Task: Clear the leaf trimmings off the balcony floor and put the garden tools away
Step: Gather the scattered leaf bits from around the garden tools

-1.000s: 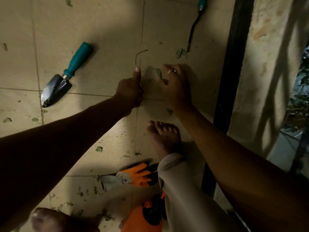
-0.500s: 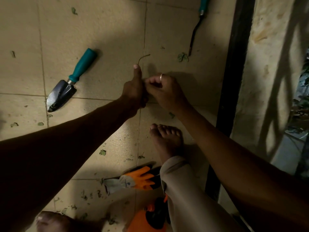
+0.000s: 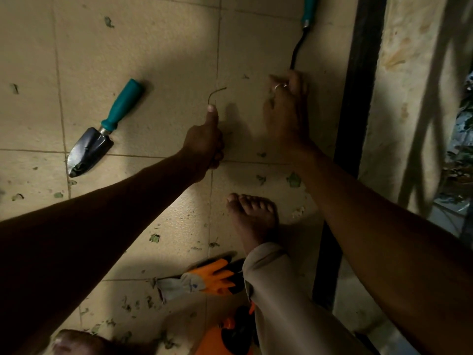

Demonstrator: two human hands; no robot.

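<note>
Item 1, right hand (image 3: 286,111). We record it reached out low over the balcony floor (image 3: 166,47), close to the floor's right edge and beside the black rail (image 3: 358,73). Its fingers (image 3: 294,79) stretch forward, tips at the dark end of the hooked tool (image 3: 298,46). Blur keeps us from telling whether they pinch anything or touch the tool.

Item 2, hooked tool. It has a thin black shank, with its teal grip toward the floor's far edge. The long axis runs far to near, almost in line with the right forearm, so the working end meets the fingers first and the grip lies beyond them. We judge the right hand much the nearer to it.

Item 3, left hand (image 3: 204,139). The fingers are curled into a fist with the thumb straight, holding a thin bent stem (image 3: 216,94) that stands out past the thumb tip.

Item 4, trowel (image 3: 102,131). It lies flat toward the floor's left edge, well apart from both hands. Its axis is diagonal, with the teal handle far and right and the blade near and left. The left hand is nearer and would come to the handle end first.

Item 5, leaf trimmings (image 3: 293,179). We note small green scraps scattered on the floor, several between the right forearm and the bare foot (image 3: 253,216). More lie toward the near edge around the orange glove (image 3: 210,278).
</note>
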